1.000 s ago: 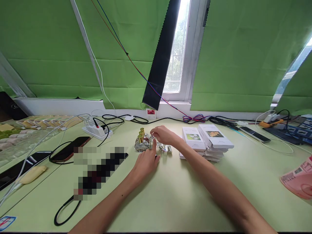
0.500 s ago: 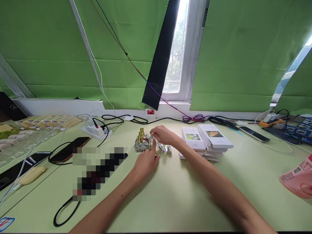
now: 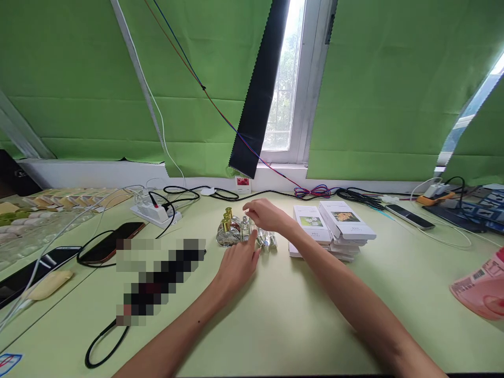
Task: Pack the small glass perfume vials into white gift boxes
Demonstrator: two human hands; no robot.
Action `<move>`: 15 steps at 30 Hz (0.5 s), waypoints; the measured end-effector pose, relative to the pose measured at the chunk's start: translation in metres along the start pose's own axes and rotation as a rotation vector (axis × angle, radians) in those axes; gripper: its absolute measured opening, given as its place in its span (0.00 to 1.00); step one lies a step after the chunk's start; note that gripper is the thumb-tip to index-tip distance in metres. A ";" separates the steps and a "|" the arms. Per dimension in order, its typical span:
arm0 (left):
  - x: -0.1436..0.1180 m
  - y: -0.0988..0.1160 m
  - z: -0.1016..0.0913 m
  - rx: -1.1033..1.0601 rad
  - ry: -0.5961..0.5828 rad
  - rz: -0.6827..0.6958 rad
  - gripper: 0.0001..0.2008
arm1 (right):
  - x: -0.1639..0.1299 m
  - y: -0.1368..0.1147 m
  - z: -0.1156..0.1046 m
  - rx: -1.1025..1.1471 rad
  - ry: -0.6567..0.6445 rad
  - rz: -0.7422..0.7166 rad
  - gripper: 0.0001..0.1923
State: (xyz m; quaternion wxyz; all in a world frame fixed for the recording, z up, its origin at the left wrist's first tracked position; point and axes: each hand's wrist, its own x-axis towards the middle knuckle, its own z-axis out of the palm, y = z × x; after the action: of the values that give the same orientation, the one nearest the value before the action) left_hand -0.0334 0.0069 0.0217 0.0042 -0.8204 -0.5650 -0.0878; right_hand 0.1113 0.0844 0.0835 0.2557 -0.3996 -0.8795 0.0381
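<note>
Several small clear glass vials stand and lie together in the middle of the table, one upright vial point(image 3: 245, 229) among them. My left hand point(image 3: 238, 264) rests palm down in front of them, index finger stretched forward against or just before the vials; contact is hard to make out. Over the vials hovers my right hand point(image 3: 268, 214), its fingers bent and apart, with nothing visible in them. Just left are round glass perfume bottles point(image 3: 228, 239) with gold necks. To the right, white boxes point(image 3: 313, 223) with printed pictures lie in stacks.
Left of my arms are a black phone point(image 3: 116, 241), a cable with a blurred-out device point(image 3: 161, 281) and a white power strip point(image 3: 157, 212). A pink pouch point(image 3: 482, 289) lies at far right. Black cables point(image 3: 268, 193) run along the back edge.
My right fingers have lifted slightly off the upright vial, which now shows between the hands. My left index finger has shifted a little to the right.
</note>
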 end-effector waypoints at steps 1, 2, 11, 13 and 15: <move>0.000 0.001 0.000 -0.003 0.015 0.011 0.25 | 0.000 -0.002 -0.003 -0.006 0.013 -0.001 0.13; -0.001 0.002 0.001 -0.007 0.034 0.026 0.22 | -0.001 -0.004 -0.006 -0.012 0.027 -0.006 0.12; -0.015 0.016 0.012 -0.068 0.058 0.576 0.15 | -0.004 -0.033 -0.007 -0.071 -0.171 -0.029 0.13; -0.018 0.020 0.014 -0.092 0.032 0.643 0.15 | -0.005 -0.037 -0.001 -0.089 -0.248 -0.022 0.13; -0.020 0.023 0.016 -0.127 0.013 0.656 0.14 | -0.006 -0.040 0.004 -0.116 -0.333 -0.010 0.12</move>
State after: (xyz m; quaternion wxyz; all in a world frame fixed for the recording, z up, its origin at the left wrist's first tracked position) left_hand -0.0173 -0.0184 0.0054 -0.0152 -0.9566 -0.2643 -0.1219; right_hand 0.0856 0.0534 0.0878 0.0831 -0.3976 -0.9123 0.0520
